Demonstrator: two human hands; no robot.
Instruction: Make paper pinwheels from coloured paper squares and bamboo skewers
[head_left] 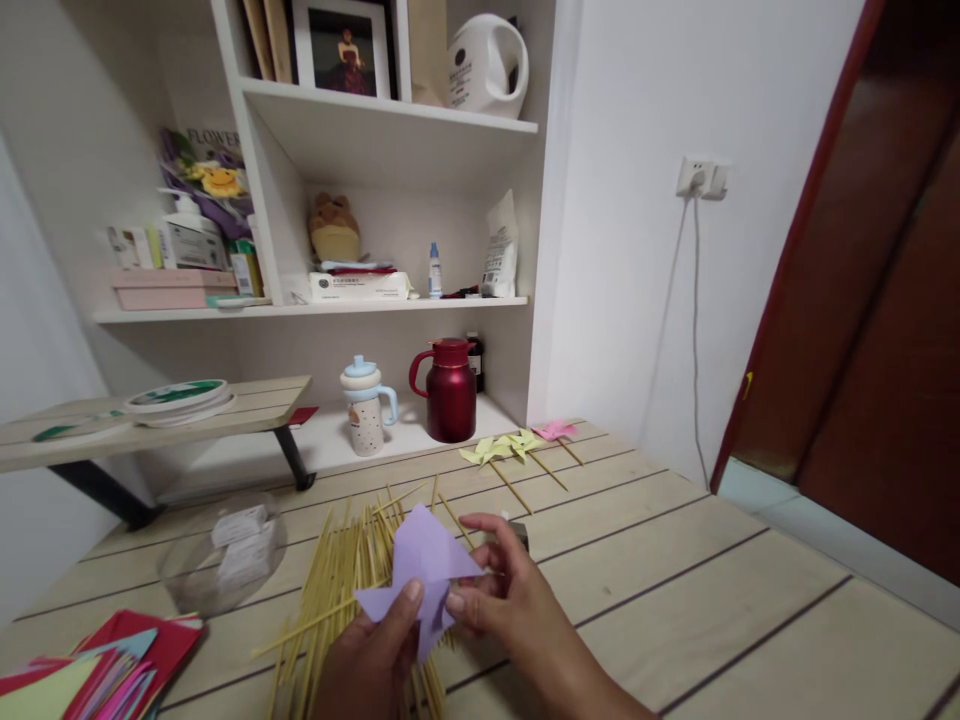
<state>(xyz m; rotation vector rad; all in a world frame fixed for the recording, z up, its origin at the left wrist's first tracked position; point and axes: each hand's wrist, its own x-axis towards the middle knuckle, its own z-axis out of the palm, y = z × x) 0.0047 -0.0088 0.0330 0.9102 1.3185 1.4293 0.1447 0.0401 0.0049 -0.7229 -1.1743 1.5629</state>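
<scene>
- Both hands low in view: left hand (375,650) and right hand (510,600) pinch a folded purple paper pinwheel (420,575), thumbs pressed on its blades; fingers closed on the paper, held just above the tabletop.
- Beneath it, loose bamboo sticks (337,590) fanned across the pale plank table (675,600).
- Left edge: stacked coloured paper sheets (105,670); clear plastic bowl (221,550) near it.
- Far side of the table: finished yellow pinwheels (502,448) and pink pinwheel (555,430) on sticks.
- Behind: white shelving with red thermos jug (448,390) and lidded cup (366,408).
- Right: white wall, socket (701,178), dark red door (885,350).
</scene>
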